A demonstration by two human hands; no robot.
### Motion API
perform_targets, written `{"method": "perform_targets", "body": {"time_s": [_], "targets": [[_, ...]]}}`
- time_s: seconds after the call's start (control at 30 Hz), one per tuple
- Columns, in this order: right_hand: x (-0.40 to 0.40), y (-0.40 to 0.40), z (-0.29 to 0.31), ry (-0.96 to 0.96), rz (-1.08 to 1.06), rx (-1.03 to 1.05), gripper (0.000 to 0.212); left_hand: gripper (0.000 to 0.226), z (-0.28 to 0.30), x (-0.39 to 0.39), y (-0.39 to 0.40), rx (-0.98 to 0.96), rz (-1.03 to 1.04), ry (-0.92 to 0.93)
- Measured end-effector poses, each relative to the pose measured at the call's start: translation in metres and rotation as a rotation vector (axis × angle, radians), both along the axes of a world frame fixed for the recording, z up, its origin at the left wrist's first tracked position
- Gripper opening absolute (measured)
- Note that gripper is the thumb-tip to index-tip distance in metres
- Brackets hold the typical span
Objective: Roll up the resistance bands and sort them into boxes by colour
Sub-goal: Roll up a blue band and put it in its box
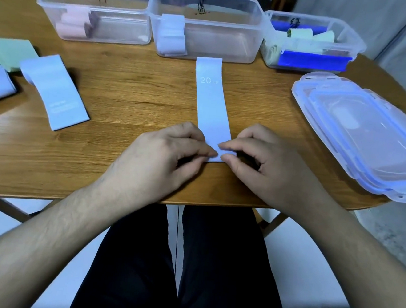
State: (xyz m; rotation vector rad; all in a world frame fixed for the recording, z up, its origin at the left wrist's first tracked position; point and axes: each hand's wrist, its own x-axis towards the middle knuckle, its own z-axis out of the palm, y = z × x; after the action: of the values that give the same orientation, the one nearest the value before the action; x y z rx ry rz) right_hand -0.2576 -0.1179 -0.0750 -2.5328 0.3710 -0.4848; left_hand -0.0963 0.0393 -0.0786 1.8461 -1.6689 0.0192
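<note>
Pale lilac, the resistance band (210,100) lies flat on the wooden surface (128,93), running from our hands toward twelve o'clock, its far end just beside the middle box (208,24); "20 LB" is printed near that end. Our left hand (162,155) and right hand (265,164) each have a grip on the near end, thumb and fingertips pinching it. At eleven o'clock the left box (94,11) holds pink rolls, at one o'clock the right box (312,43) holds green rolls. Stacked lids (361,133) sit at three o'clock. Another lilac band (55,91) lies at nine o'clock.
</note>
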Motion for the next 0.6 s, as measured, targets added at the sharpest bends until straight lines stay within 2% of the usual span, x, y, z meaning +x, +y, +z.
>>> {"method": "perform_targets", "body": {"time_s": [0.23, 0.6], "targets": [[-0.0018, -0.0017, -0.0039, -0.052, 0.018, -0.120, 0.022, 0.022, -0.0003, -0.0007, -0.0030, 0.011, 0.020, -0.018], [-0.0025, -0.0013, -0.0041, -0.055, 0.018, -0.153, 0.020, 0.024, -0.0009, -0.0001, -0.0042, 0.001, 0.031, -0.029]]}}
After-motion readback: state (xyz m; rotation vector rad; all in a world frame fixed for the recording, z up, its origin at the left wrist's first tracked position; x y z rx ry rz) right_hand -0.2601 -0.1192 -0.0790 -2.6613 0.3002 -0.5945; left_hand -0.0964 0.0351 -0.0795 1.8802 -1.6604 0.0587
